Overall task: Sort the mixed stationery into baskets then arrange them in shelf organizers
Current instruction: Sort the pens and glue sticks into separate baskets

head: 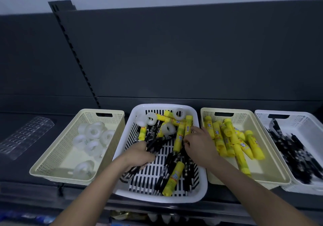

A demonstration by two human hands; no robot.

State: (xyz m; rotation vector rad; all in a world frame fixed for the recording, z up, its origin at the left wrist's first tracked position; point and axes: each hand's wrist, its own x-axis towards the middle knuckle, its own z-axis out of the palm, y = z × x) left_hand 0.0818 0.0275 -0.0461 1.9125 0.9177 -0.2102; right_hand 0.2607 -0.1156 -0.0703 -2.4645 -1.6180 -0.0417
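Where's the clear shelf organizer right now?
In the head view, the clear organizer lies on the dark shelf at the far left, just left of the cream basket holding the tape rolls.

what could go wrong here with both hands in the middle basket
The left hand grips a loose bundle of black pens; the pen basket is far right, so some may slip on the way over. The right hand reaches where glue sticks and pens overlap, so it might lift a pen into the glue basket.
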